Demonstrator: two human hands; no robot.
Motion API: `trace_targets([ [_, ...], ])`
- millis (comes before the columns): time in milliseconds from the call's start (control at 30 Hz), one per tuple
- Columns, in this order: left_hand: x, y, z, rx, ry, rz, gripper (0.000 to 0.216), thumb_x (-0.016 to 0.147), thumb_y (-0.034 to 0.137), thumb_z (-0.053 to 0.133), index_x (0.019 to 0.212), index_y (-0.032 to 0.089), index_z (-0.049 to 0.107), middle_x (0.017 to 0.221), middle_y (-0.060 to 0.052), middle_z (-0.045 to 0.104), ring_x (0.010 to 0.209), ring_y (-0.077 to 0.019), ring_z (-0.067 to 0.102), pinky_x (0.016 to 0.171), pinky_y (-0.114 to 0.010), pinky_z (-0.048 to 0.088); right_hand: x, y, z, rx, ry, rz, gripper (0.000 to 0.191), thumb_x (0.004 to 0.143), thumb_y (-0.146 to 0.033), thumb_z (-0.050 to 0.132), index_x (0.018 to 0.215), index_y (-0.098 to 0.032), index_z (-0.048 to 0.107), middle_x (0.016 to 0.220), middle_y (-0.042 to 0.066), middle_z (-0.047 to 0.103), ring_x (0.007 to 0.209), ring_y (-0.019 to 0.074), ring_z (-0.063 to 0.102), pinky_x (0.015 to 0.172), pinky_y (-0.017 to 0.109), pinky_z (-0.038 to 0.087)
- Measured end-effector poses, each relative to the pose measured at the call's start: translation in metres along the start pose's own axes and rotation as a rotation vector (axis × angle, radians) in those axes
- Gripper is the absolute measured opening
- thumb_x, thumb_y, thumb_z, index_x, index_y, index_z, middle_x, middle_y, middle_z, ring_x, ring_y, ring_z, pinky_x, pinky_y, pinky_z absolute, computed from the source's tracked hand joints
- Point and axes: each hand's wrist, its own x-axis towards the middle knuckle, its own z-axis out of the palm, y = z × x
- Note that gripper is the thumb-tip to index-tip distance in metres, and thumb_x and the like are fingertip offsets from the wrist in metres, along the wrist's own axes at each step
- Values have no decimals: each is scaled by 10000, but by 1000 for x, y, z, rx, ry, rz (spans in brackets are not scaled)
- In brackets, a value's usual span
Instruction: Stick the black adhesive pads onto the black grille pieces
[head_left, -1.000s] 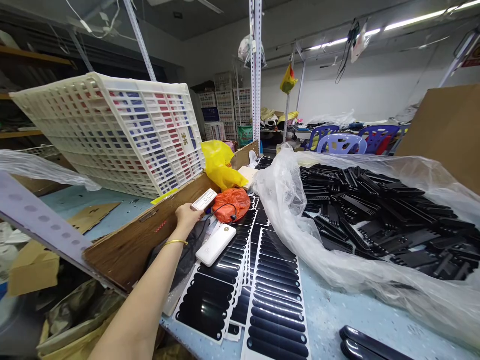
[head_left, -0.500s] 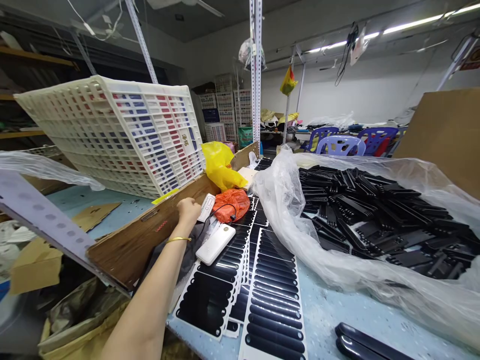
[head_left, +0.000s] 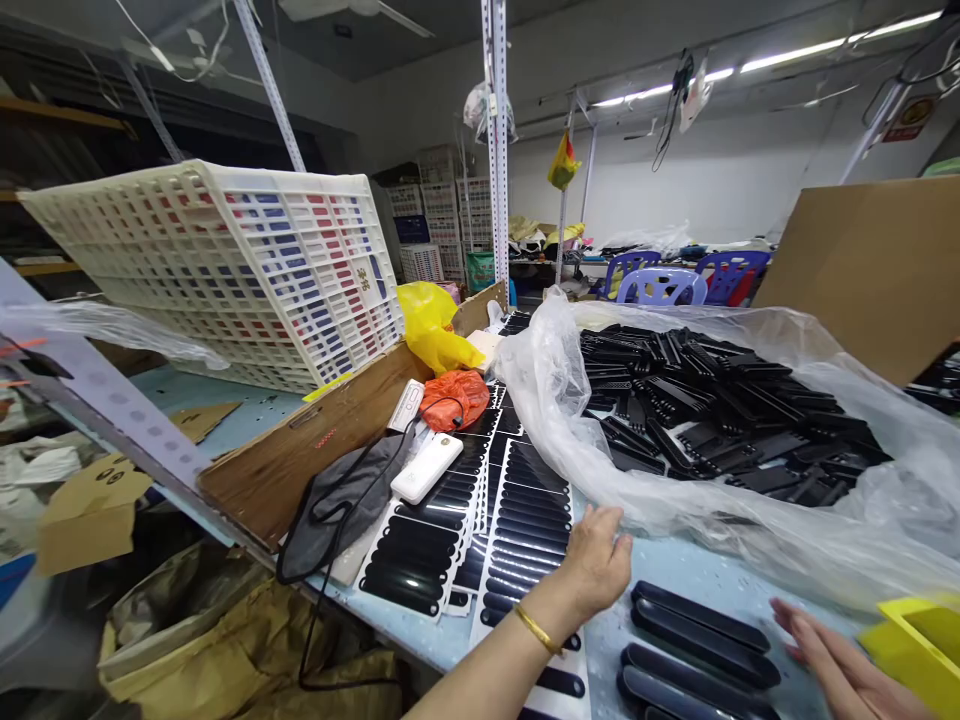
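Note:
My left hand (head_left: 600,560), a gold bracelet at its wrist, hovers over the right edge of a sheet of glossy black strips (head_left: 525,510). Its fingers are loosely bent with the thumb apart, and nothing shows in them. At the lower right, my right hand (head_left: 832,660) has its fingers stretched out, holding nothing. Between the two hands, several long black rounded pieces (head_left: 701,630) lie on the blue table. Behind my left hand, an open clear plastic bag (head_left: 660,500) surrounds a heap of black comb-like pieces (head_left: 720,400).
A yellow container (head_left: 922,640) stands beside my right hand. Along a wooden board (head_left: 300,440) lie a white power bank (head_left: 427,468), a power strip (head_left: 406,405), an orange bag (head_left: 454,400) and a black cable. A white crate (head_left: 300,280) and a cardboard sheet (head_left: 862,270) stand behind.
My left hand has left the power strip and moved right and nearer, over the black-strip sheet. My right hand and the yellow container have come into view. The view has shifted slightly right.

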Motion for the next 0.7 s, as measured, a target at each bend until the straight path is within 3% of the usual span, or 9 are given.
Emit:
trace_targets([
  [133, -7, -4, 24, 104, -153, -16, 242, 792, 143, 475, 883, 183, 695, 849, -82, 719, 912, -253, 667, 1019, -458, 431, 8, -29, 14, 64, -139, -14, 515, 753, -679, 505, 774, -247, 784, 824, 54, 769, 776, 312, 730, 632, 366, 622],
  [233, -14, -3, 32, 103, -154, -9, 186, 743, 113, 512, 701, 187, 678, 697, -73, 692, 823, -252, 683, 1020, -457, 426, 5, -40, 16, 87, -220, -59, 526, 759, -706, 509, 756, -256, 781, 798, 39, 769, 724, 272, 731, 592, 297, 606],
  [333, -22, -1, 33, 61, -131, -22, 190, 743, 118, 523, 640, 191, 666, 658, -66, 685, 791, -242, 692, 1005, -427, 444, 1, -45, 9, 125, -287, -62, 543, 790, -701, 494, 746, -237, 774, 763, 47, 764, 690, 249, 724, 553, 264, 579],
  [400, -28, 1, 31, 6, -96, -54, 238, 800, 146, 477, 711, 179, 695, 724, -87, 712, 800, -240, 697, 965, -416, 476, -1, -48, 2, 146, -281, -48, 551, 811, -682, 485, 767, -212, 769, 788, 72, 763, 729, 261, 722, 604, 291, 581],
  [500, -40, 3, 28, -93, -6, -128, 390, 922, 243, 339, 1104, 147, 670, 1112, -150, 701, 1059, -264, 649, 970, -438, 478, -5, -50, -9, 141, -151, 5, 520, 866, -610, 458, 857, -181, 752, 887, 105, 758, 829, 278, 711, 737, 368, 573],
  [600, -56, 5, 32, -215, 121, -174, 432, 918, 343, 434, 1294, 179, 571, 1340, -130, 587, 1292, -270, 489, 1085, -443, 383, -16, -52, -16, 117, -43, 22, 472, 898, -533, 457, 982, -151, 721, 995, 138, 734, 914, 279, 690, 767, 389, 565],
  [700, -71, 9, 43, -165, 95, -116, 507, 905, 341, 474, 1382, 170, 481, 1454, -131, 462, 1392, -271, 336, 1137, -480, 301, -30, -58, -13, 107, -30, -11, 429, 914, -482, 466, 1087, -152, 679, 1065, 145, 707, 966, 273, 669, 805, 405, 558],
])
